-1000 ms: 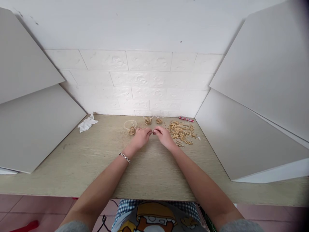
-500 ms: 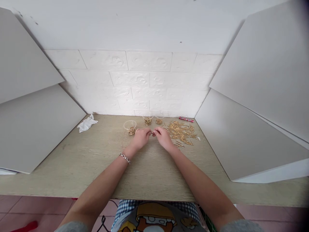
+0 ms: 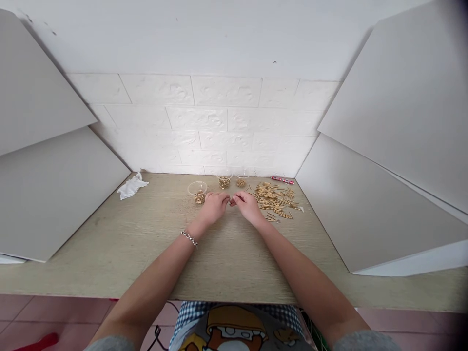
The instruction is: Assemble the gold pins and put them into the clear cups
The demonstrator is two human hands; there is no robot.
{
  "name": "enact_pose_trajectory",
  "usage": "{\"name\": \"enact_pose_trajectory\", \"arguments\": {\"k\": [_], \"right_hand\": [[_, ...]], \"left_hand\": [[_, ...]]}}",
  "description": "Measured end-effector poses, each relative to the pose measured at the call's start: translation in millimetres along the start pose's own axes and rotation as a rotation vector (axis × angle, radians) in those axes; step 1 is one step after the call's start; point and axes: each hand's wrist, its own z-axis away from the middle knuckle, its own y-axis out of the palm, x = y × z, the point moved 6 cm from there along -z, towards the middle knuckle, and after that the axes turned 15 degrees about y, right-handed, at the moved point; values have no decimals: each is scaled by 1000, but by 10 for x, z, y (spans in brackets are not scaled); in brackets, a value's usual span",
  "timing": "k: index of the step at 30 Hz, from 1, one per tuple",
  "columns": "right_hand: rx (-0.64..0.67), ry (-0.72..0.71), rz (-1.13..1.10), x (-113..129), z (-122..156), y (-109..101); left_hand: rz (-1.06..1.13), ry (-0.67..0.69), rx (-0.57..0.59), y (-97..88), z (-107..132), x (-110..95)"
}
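Note:
My left hand (image 3: 215,207) and my right hand (image 3: 247,206) meet fingertip to fingertip over the middle of the table. Both are closed in a pinch; whatever lies between the fingers is too small to name. Just beyond my left hand stands a clear round cup (image 3: 197,188) with small gold pieces (image 3: 199,198) in it. Two more clear cups at the back hold gold pieces (image 3: 224,183) and a smaller gold heap (image 3: 240,183). To the right of my right hand spreads a pile of thin gold rods (image 3: 272,199).
A crumpled white tissue (image 3: 133,185) lies at the left rear of the table (image 3: 234,263). By the back wall on the right is a red tube-shaped object (image 3: 282,180). Grey panels (image 3: 62,195) lean in on the left, and others (image 3: 387,209) on the right.

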Motion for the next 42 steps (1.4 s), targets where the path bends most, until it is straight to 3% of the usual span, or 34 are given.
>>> {"name": "enact_pose_trajectory", "arguments": {"k": [7, 15, 19, 28, 35, 42], "right_hand": [[-17, -17, 112, 12, 6, -21], [-140, -168, 387, 163, 97, -48], [-88, -143, 313, 128, 59, -68], [175, 50, -34, -25, -74, -60], [126, 44, 2, 13, -54, -72], [21, 22, 156, 51, -10, -60]], "left_hand": [[-30, 39, 22, 38, 9, 10], [-38, 35, 15, 26, 23, -23], [1, 41, -1, 22, 12, 0], [228, 38, -9, 14, -8, 28], [275, -57, -21, -11, 3, 37], [149, -3, -15, -25, -1, -4]]}}
